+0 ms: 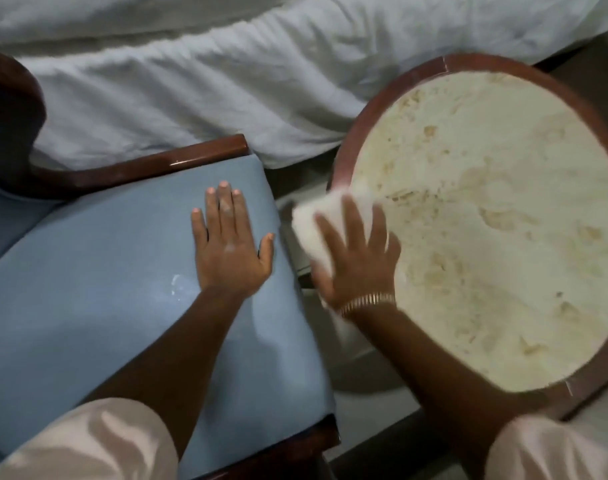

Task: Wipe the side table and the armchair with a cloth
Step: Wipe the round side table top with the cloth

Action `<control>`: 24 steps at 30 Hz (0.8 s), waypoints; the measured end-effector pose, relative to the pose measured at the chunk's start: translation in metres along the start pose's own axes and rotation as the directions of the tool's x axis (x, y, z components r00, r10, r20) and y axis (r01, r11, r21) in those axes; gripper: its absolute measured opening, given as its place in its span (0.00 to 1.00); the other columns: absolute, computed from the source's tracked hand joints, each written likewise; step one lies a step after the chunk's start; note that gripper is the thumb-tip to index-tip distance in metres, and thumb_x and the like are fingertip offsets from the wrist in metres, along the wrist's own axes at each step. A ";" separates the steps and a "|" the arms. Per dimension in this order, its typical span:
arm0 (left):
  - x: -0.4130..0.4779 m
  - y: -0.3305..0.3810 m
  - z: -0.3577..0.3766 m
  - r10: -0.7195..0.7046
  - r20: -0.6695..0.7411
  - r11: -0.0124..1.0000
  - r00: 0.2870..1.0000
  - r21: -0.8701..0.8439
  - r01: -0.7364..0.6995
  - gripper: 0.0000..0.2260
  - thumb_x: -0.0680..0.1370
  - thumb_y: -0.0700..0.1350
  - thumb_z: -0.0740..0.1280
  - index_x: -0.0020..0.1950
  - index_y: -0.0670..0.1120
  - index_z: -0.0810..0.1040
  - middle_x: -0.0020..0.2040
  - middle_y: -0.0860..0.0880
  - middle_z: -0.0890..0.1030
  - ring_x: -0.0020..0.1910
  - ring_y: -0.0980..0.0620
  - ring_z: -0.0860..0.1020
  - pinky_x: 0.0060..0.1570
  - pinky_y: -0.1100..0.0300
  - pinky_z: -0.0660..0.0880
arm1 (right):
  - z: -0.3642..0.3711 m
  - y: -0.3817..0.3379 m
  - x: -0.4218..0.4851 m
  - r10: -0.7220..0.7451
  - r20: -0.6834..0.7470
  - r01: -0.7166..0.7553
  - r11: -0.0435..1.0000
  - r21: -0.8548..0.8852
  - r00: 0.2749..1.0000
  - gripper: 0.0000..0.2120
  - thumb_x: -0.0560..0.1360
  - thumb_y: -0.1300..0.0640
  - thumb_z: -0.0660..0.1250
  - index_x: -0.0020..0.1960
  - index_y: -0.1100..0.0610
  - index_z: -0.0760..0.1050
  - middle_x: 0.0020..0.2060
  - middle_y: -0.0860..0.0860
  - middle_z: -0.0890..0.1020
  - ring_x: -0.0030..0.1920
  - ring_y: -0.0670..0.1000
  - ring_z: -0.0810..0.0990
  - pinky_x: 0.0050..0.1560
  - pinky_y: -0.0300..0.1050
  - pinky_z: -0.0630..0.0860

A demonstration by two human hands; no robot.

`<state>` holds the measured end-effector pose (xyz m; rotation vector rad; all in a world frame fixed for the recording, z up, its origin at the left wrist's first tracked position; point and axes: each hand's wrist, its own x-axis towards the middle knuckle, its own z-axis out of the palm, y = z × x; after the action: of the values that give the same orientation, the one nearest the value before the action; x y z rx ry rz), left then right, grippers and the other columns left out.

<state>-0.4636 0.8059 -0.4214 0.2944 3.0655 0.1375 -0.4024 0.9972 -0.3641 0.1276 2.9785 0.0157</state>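
Observation:
A round side table (496,216) with a cream stone top and a dark wooden rim stands on the right. My right hand (358,258) presses a white cloth (313,230) flat against the table's left edge, fingers spread over it; the cloth looks blurred. On the left is the armchair, with a blue-grey seat cushion (105,289) and a glossy dark wooden frame (178,161). My left hand (230,244) lies palm down on the right part of the cushion, fingers apart, holding nothing.
A bed with rumpled white bedding (226,81) runs across the top, close behind both the chair and the table. A narrow strip of pale floor (365,403) separates the chair from the table. My pale sleeves fill the bottom corners.

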 end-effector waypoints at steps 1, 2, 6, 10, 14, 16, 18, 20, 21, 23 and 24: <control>0.000 0.002 -0.006 -0.015 0.034 1.000 0.999 -0.009 0.016 0.37 0.81 0.61 0.52 0.82 0.38 0.50 0.84 0.36 0.53 0.83 0.37 0.50 0.81 0.37 0.49 | 0.007 0.008 -0.047 -0.040 0.016 0.040 0.999 -0.001 0.999 0.36 0.72 0.39 0.59 0.79 0.42 0.57 0.81 0.56 0.55 0.78 0.70 0.55 0.65 0.72 0.65; 0.001 0.006 -0.012 -0.035 0.062 0.999 0.997 -0.019 0.037 0.37 0.81 0.61 0.53 0.82 0.37 0.50 0.83 0.35 0.53 0.83 0.36 0.50 0.80 0.36 0.49 | 0.012 0.019 -0.089 -0.037 0.045 0.036 0.999 0.011 0.998 0.37 0.71 0.39 0.61 0.78 0.42 0.57 0.81 0.56 0.55 0.78 0.70 0.55 0.65 0.72 0.65; 0.007 0.047 -0.031 -0.032 0.131 0.990 0.991 -0.131 0.049 0.36 0.82 0.59 0.52 0.81 0.36 0.53 0.83 0.34 0.55 0.83 0.36 0.51 0.80 0.35 0.51 | 0.023 0.091 -0.180 0.250 0.081 -0.258 0.960 0.112 0.965 0.35 0.73 0.38 0.61 0.76 0.51 0.64 0.78 0.61 0.64 0.76 0.71 0.61 0.65 0.69 0.68; 0.007 0.132 -0.028 0.171 0.030 0.960 0.985 -0.229 -0.160 0.34 0.82 0.58 0.54 0.79 0.34 0.59 0.81 0.33 0.61 0.82 0.35 0.56 0.79 0.35 0.53 | 0.013 0.178 -0.171 0.700 0.114 -0.709 0.693 0.132 0.705 0.34 0.76 0.37 0.52 0.76 0.55 0.64 0.77 0.63 0.64 0.71 0.72 0.65 0.67 0.69 0.67; 0.013 0.194 -0.011 0.184 -0.014 0.969 0.983 -0.162 -0.184 0.35 0.81 0.58 0.55 0.80 0.35 0.56 0.81 0.34 0.59 0.82 0.36 0.56 0.80 0.36 0.54 | 0.005 0.288 -0.078 0.837 0.116 -0.843 0.518 0.146 0.534 0.34 0.77 0.35 0.51 0.79 0.47 0.54 0.80 0.56 0.56 0.76 0.68 0.59 0.72 0.70 0.61; 0.026 0.212 0.003 0.142 -0.055 0.985 0.988 -0.091 -0.146 0.35 0.82 0.57 0.51 0.81 0.36 0.52 0.82 0.34 0.56 0.83 0.37 0.53 0.81 0.37 0.51 | 0.001 0.332 -0.005 0.842 0.066 -0.835 0.515 0.192 0.535 0.33 0.78 0.37 0.55 0.79 0.46 0.55 0.80 0.57 0.56 0.76 0.69 0.58 0.70 0.71 0.61; 0.039 0.219 0.013 0.108 -0.109 0.991 0.988 -0.069 -0.115 0.35 0.82 0.57 0.52 0.81 0.36 0.51 0.82 0.33 0.57 0.83 0.37 0.52 0.81 0.38 0.50 | -0.006 0.345 0.069 0.800 0.032 -0.785 0.579 0.221 0.599 0.32 0.78 0.38 0.57 0.80 0.46 0.55 0.81 0.57 0.55 0.77 0.70 0.56 0.71 0.71 0.59; 0.056 0.229 0.018 0.105 -0.176 0.988 0.979 -0.093 -0.122 0.35 0.82 0.57 0.55 0.81 0.36 0.53 0.82 0.33 0.58 0.83 0.36 0.53 0.81 0.39 0.52 | -0.018 0.332 0.137 0.687 0.037 -0.673 0.699 0.241 0.726 0.33 0.79 0.38 0.56 0.80 0.43 0.51 0.82 0.56 0.52 0.78 0.70 0.52 0.73 0.72 0.55; 0.064 0.232 0.017 0.094 -0.194 0.988 0.976 -0.099 -0.115 0.35 0.82 0.57 0.55 0.81 0.36 0.53 0.82 0.33 0.59 0.83 0.36 0.54 0.81 0.39 0.53 | -0.022 0.311 0.163 0.580 0.034 -0.573 0.791 0.217 0.814 0.33 0.78 0.37 0.55 0.80 0.41 0.48 0.82 0.56 0.51 0.78 0.71 0.51 0.73 0.72 0.54; 0.073 0.236 0.012 0.049 -0.189 0.992 0.981 -0.101 -0.069 0.34 0.82 0.56 0.55 0.81 0.36 0.55 0.81 0.33 0.60 0.82 0.36 0.56 0.81 0.39 0.55 | -0.026 0.258 0.180 0.267 0.039 -0.269 0.951 0.150 0.963 0.33 0.78 0.35 0.52 0.80 0.39 0.45 0.82 0.56 0.49 0.78 0.71 0.49 0.73 0.72 0.54; 0.074 0.238 0.008 0.035 -0.187 0.994 0.982 -0.094 -0.053 0.33 0.82 0.55 0.55 0.80 0.35 0.56 0.81 0.32 0.61 0.82 0.35 0.57 0.80 0.39 0.56 | -0.025 0.235 0.170 0.091 0.046 -0.097 0.986 0.133 0.995 0.33 0.77 0.34 0.52 0.79 0.38 0.46 0.82 0.55 0.49 0.79 0.70 0.48 0.73 0.72 0.55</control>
<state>-0.4912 1.0533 -0.4108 0.3635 3.2225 0.3354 -0.5542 1.2453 -0.3621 0.2814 2.9300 -0.1752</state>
